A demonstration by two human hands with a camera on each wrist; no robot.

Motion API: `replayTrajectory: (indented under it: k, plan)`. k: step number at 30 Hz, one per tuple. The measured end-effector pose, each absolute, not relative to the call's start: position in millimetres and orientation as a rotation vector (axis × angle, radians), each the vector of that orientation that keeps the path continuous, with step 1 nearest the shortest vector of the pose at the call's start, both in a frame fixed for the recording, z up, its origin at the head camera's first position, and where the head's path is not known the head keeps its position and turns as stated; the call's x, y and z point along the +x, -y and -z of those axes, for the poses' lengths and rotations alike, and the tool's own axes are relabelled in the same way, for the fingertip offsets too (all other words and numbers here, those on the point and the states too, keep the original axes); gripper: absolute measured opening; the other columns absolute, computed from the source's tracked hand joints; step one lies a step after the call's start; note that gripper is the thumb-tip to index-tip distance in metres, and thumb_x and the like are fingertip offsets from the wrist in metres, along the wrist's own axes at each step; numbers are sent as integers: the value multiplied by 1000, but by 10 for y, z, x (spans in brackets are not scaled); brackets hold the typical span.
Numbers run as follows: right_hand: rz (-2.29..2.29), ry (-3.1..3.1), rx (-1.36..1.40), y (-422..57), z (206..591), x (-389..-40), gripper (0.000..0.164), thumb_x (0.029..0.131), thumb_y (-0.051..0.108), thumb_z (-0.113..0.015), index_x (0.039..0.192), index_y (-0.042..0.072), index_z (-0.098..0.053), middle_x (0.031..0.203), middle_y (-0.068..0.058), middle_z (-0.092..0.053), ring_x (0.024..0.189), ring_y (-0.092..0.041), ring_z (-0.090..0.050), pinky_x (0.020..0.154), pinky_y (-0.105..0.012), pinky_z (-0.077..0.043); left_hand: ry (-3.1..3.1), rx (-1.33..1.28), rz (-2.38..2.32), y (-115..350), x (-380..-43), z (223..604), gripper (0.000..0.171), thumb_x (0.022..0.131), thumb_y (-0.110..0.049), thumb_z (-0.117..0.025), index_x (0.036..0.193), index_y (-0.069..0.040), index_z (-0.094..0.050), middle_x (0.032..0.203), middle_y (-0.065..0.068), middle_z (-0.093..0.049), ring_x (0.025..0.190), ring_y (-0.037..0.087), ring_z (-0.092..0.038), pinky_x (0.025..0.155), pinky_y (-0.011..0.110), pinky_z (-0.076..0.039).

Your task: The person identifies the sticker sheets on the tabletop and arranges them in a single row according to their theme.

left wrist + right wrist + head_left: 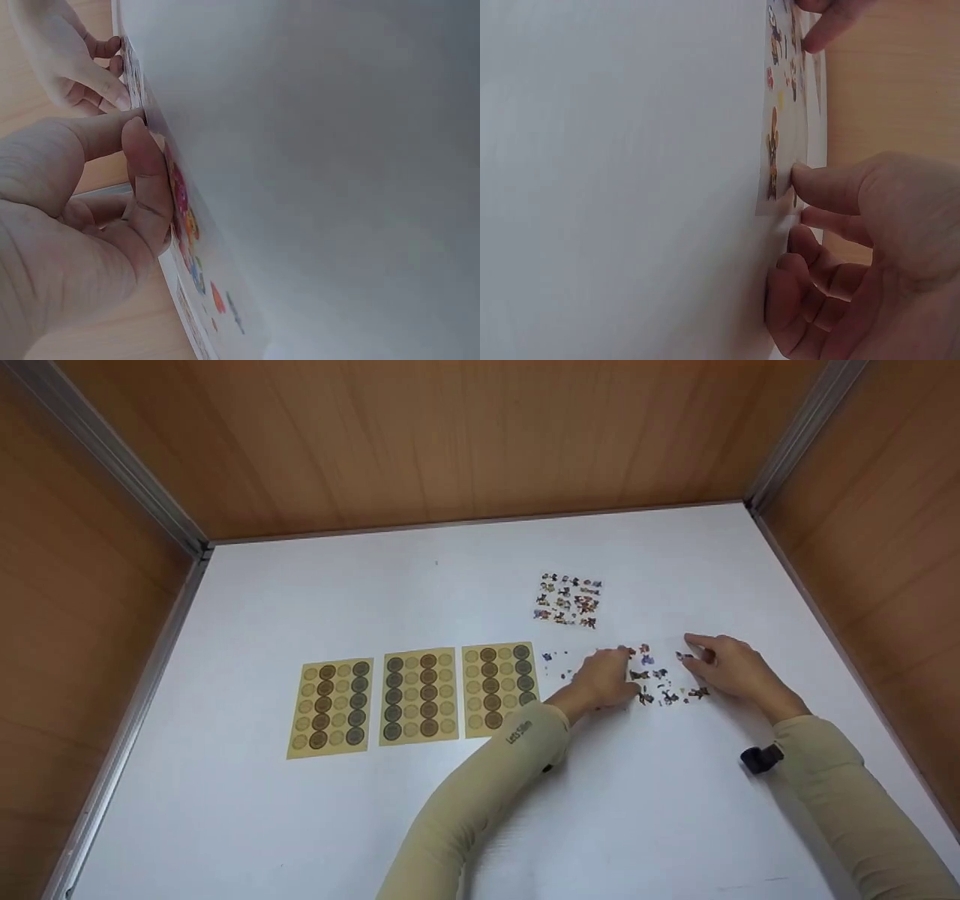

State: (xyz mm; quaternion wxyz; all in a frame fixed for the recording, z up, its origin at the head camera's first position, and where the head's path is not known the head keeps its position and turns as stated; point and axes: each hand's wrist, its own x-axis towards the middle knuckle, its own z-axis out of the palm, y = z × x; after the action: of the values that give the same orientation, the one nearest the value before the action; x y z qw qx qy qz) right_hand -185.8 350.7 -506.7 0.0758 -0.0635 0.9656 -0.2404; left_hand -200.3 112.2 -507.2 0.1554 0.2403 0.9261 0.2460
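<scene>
A clear sticker sheet [665,684] with small colourful figures lies on the white table between the two hands. My left hand [602,679] holds its left edge, thumb and index finger bent toward each other. At the upper right part of the same sheet, my right hand [739,671] grips the edge; in the right wrist view the thumb [829,186] lies on the film and the other fingers curl beside it. Another clear sheet [556,666] with small stickers is partly covered by my left hand. Fingertip contact under the film is hidden.
Three tan sheets with rows of round stickers, left [330,709], middle [418,695] and right [499,690], lie in a row; the left forearm overlaps the right one. A further figure sticker sheet [568,600] lies farther back. Wooden panels [450,442] enclose the table.
</scene>
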Motion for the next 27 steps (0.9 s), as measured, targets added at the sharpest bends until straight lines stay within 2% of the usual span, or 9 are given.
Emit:
replayTrajectory:
  k: [2,4,8,13,20,27]
  plan:
    - [718,-2893,-192,-3510,5073,-1866,52,100,21,-65,144,-5,-52,92,-14,-60,76,-24,-51,64,-36,-43,-2652,700,-720,-1112,-2003,5076,44,94,-23,-71,133,-5,-61,87,0,-65,74,14,-58,73,26,-51]
    - [713,-2889,-185,-3512,5073,-1870,53,100,22,-65,144,-4,-52,92,-14,-60,76,-24,-51,64,-35,-43,-2651,708,-738,-1104,-2003,5077,42,93,-22,-71,130,-5,-62,85,-1,-62,72,14,-57,71,26,-50]
    - [721,-2877,-172,-3517,5070,-1876,54,100,23,-65,145,-3,-51,93,-13,-60,77,-24,-51,64,-34,-42,-2655,713,-749,-1098,-2001,5077,38,93,-22,-72,125,-4,-64,94,2,-67,76,14,-59,73,26,-52]
    - [730,-2881,-192,-3521,5065,-1876,53,101,24,-65,144,-4,-52,90,-12,-59,75,-23,-50,64,-35,-43,-2653,705,-744,-1094,-1995,5075,41,93,-22,-71,129,-4,-62,106,6,-71,78,14,-60,71,25,-51]
    - [715,-2878,-172,-3529,5072,-1893,53,101,24,-64,144,-4,-52,91,-13,-59,76,-24,-51,64,-35,-43,-2633,716,-781,-1091,-1990,5059,40,95,-22,-71,129,-3,-63,98,4,-69,69,13,-57,66,24,-47]
    - [690,-2856,-168,-3505,5064,-1897,53,102,22,-61,147,-4,-48,92,-13,-58,78,-25,-51,65,-36,-42,-2626,689,-775,-1088,-1999,5072,41,95,-22,-71,131,-4,-62,99,2,-68,78,13,-58,75,25,-52]
